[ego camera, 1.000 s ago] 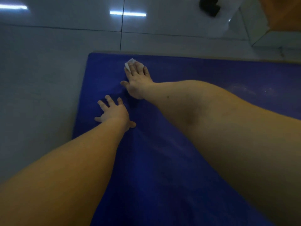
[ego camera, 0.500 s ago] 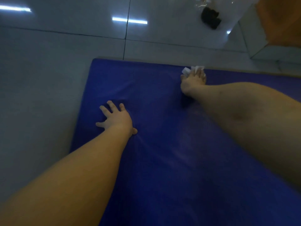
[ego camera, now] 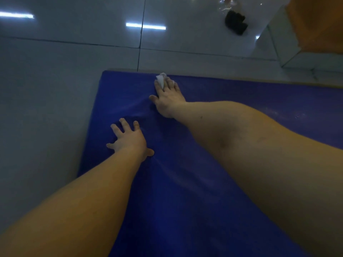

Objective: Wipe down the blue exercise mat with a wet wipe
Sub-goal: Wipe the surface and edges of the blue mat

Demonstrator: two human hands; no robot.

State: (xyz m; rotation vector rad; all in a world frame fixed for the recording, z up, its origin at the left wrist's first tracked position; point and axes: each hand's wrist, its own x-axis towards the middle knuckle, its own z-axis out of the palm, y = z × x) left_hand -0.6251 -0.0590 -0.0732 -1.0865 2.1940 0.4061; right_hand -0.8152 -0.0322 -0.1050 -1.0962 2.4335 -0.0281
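**Change obs.** Right hand [ego camera: 168,98] lay at the far-left part of the mat [ego camera: 185,191], close to the far edge. Half a sec. earlier it was well to the right along that same edge; a full sec. earlier it was about where it lay now. Judged: back-and-forth strokes along the far strip, one pass out and one back. Left hand [ego camera: 130,139] had not shifted.

**Hands.** Right hand flat, fingers straight, pressing the wipe [ego camera: 160,79] onto the mat; the white wipe was bunched and poked out past the fingertips. Left hand spread wide, palm down on the mat near its left edge, holding nothing; judged a brace.

**Task status.** Mat lay flat on the tiled floor [ego camera: 46,89]. Pale specks showed on its far-right part, well apart from the wipe. Judged: far strip in hand, near and right areas not yet done.

**Containers.** None identified. A dark object [ego camera: 235,22] sat on the floor beyond the mat w/ a glint of clear plastic just behind it; too blurred to tell whether either holds anything.
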